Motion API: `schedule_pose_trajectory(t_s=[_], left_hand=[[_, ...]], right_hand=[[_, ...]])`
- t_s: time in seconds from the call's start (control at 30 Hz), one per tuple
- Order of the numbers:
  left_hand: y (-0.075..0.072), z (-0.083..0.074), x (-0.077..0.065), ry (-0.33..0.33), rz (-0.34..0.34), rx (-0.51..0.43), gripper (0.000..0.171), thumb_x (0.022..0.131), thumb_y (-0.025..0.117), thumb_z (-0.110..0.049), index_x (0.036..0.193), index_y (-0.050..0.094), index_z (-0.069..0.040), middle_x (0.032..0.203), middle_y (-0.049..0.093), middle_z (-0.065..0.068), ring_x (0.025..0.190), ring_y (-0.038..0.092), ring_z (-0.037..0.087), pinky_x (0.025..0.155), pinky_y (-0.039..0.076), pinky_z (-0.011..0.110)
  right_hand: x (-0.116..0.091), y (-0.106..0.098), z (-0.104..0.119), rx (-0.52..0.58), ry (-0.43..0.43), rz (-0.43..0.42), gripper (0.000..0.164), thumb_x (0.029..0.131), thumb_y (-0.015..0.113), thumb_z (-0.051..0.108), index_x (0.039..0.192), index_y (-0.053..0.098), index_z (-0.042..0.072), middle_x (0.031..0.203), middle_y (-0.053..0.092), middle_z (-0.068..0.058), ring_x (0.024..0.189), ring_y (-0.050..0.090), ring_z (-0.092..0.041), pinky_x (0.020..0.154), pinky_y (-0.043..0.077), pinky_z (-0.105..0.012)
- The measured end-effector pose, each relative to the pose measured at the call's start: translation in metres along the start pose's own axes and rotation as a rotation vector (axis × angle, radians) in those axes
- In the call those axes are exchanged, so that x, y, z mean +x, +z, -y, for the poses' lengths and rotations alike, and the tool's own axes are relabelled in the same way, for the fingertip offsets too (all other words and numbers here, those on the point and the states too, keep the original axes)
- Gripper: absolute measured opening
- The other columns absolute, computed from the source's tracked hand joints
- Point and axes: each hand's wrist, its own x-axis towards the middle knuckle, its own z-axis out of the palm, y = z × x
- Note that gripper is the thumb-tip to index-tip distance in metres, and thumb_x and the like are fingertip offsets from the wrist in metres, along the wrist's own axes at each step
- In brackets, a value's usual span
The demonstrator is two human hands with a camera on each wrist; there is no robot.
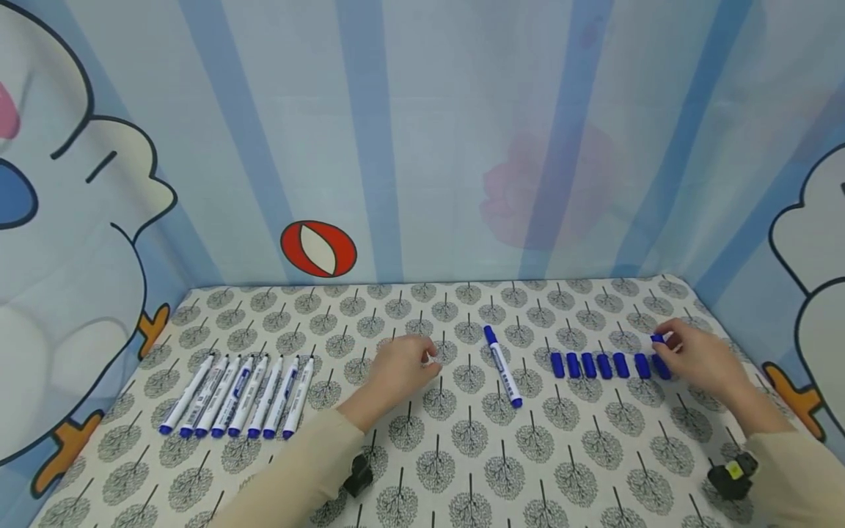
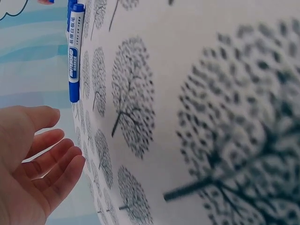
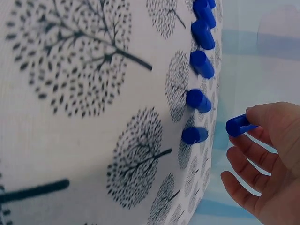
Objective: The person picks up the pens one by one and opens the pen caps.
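Observation:
My right hand [image 1: 703, 361] pinches a blue marker cap [image 3: 236, 125] between thumb and fingertips, raised off the cloth in the right wrist view. Below it, a row of several blue caps [image 1: 604, 366] lies on the table at the right. My left hand [image 1: 404, 367] hovers over the middle with loosely bent fingers and nothing in them. Right of that hand lies a capped whiteboard marker [image 1: 505, 374], white with blue ends; its label shows in the left wrist view. Several uncapped markers [image 1: 238, 397] lie side by side at the left, dark tips pointing away.
A white cloth with grey tree prints covers the table [image 1: 436, 469]. Behind it hangs a blue-striped curtain [image 1: 449, 161] with cartoon figures, which also borders both sides. A black wrist device [image 1: 733, 475] sits at the right sleeve.

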Motion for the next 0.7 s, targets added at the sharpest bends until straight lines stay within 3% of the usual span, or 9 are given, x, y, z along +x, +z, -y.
schedule_pose_trajectory(t_s=[0.17, 0.3, 0.5, 0.7], left_hand=[[0.002, -0.008, 0.005, 0.011, 0.003, -0.012, 0.016, 0.08, 0.068, -0.027, 0.09, 0.068, -0.014, 0.081, 0.063, -0.002, 0.066, 0.053, 0.009, 0.054, 0.042, 0.021], [0.005, -0.014, 0.009, 0.01, 0.022, -0.022, 0.017, 0.08, 0.068, -0.028, 0.091, 0.068, -0.015, 0.08, 0.062, -0.003, 0.063, 0.052, 0.008, 0.052, 0.041, 0.021], [0.009, -0.023, 0.015, -0.008, 0.069, -0.058, 0.02, 0.081, 0.067, -0.029, 0.096, 0.068, -0.015, 0.082, 0.061, -0.005, 0.062, 0.051, 0.006, 0.051, 0.041, 0.019], [0.013, -0.032, 0.019, -0.027, 0.095, -0.093, 0.021, 0.081, 0.067, -0.031, 0.095, 0.067, -0.015, 0.081, 0.06, -0.005, 0.063, 0.05, 0.007, 0.052, 0.041, 0.019]], right_hand=[[0.006, 0.015, -0.031, -0.01, 0.038, 0.007, 0.039, 0.092, 0.052, 0.036, 0.109, 0.05, 0.001, 0.085, 0.06, -0.018, 0.057, 0.052, -0.017, 0.045, 0.039, -0.031], [0.006, 0.018, -0.042, -0.035, 0.05, 0.007, 0.045, 0.092, 0.047, 0.044, 0.107, 0.05, 0.002, 0.084, 0.06, -0.016, 0.056, 0.051, -0.015, 0.044, 0.038, -0.029], [-0.005, 0.0, -0.019, -0.016, 0.097, 0.064, 0.034, 0.09, 0.053, 0.025, 0.106, 0.049, -0.004, 0.081, 0.06, -0.018, 0.057, 0.052, -0.019, 0.046, 0.04, -0.032], [-0.011, -0.008, -0.007, -0.043, 0.116, 0.079, 0.032, 0.088, 0.054, 0.019, 0.103, 0.049, -0.009, 0.079, 0.059, -0.022, 0.061, 0.054, -0.025, 0.05, 0.042, -0.036]])
